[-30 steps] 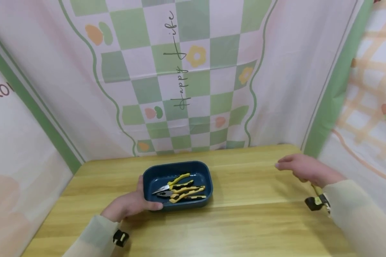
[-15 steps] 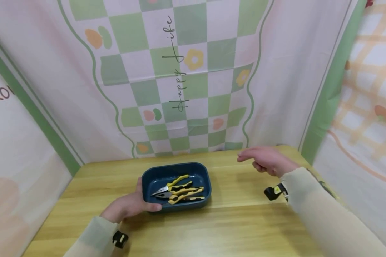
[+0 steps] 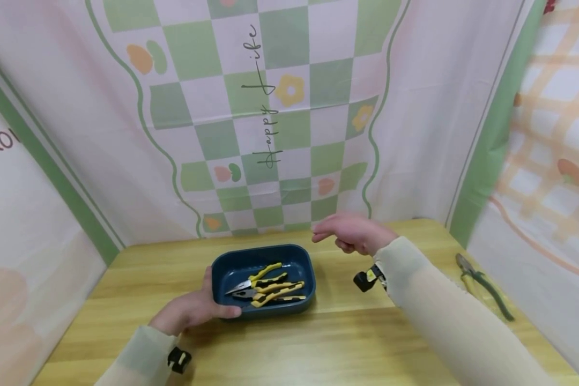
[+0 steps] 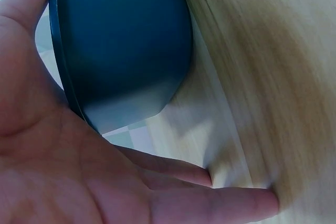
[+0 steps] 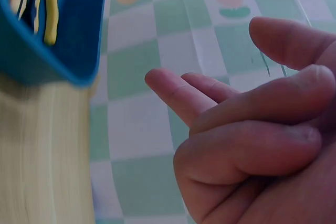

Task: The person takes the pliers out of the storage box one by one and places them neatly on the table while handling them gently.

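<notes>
The blue tray (image 3: 289, 309) rests on the wooden table (image 3: 318, 354). The left hand (image 3: 200, 306) is at its 8 o'clock corner, covering that corner in the head view: the thumb lies on the near wall, and the other fingers are mostly concealed beyond the side wall. The left wrist view shows two of these extended straight along the tray, tips near the table; the upper part of the tray is cut off there.

Inside the tray, the long-nose pliers (image 3: 254, 280) and the black-and-yellow pliers (image 3: 280, 293) overlap, handles toward 3 o'clock; which parts touch cannot be determined. The right wrist view crops the tray at 10 o'clock and shows only handle ends.

The right hand (image 3: 354, 231) is raised at the tray's 2 o'clock, apart from it and holding nothing: two fingers and the thumb extended, two fingers folded toward the palm. The right sleeve (image 3: 444, 300) partly hides the yellow handle of the green-and-yellow pliers (image 3: 493, 290), which lie well away at the tray's 3 o'clock.

Change from one second earlier: the right hand has travelled from the table's right end toward the tray, exposing the green-and-yellow pliers, previously mostly masked. The left hand and tray keep their positions.
</notes>
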`<state>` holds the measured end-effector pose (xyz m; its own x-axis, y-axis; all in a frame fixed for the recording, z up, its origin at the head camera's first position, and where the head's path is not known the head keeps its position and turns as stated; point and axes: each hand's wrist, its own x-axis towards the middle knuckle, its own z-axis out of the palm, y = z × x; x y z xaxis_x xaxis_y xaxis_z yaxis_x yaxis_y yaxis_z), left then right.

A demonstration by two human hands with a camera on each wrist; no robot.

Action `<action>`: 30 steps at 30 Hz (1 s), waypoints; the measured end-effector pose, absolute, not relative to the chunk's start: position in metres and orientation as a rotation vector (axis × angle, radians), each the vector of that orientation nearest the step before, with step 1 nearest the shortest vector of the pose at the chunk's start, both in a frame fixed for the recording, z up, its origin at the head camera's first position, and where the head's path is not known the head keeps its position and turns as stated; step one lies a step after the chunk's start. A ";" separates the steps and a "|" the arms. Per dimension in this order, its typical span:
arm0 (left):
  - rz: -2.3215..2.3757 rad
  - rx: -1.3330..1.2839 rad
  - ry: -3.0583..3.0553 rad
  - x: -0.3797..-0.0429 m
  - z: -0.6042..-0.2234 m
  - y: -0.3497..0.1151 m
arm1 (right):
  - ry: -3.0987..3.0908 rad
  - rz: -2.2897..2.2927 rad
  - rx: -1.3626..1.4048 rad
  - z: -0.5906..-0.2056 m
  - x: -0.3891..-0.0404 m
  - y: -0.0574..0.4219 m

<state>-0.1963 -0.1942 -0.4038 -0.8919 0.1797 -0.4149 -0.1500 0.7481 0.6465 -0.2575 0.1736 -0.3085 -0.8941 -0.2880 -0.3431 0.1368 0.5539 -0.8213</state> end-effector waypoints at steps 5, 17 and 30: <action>0.987 0.024 2.485 -0.197 -0.406 -0.195 | 2.342 -1.230 -0.176 -0.312 -0.259 0.146; 0.953 -0.019 2.477 -0.200 -0.405 -0.195 | 2.350 -1.019 -0.243 -0.334 -0.279 0.110; 0.969 0.010 2.472 -0.201 -0.405 -0.195 | 2.412 -0.700 -0.200 -0.356 -0.280 0.082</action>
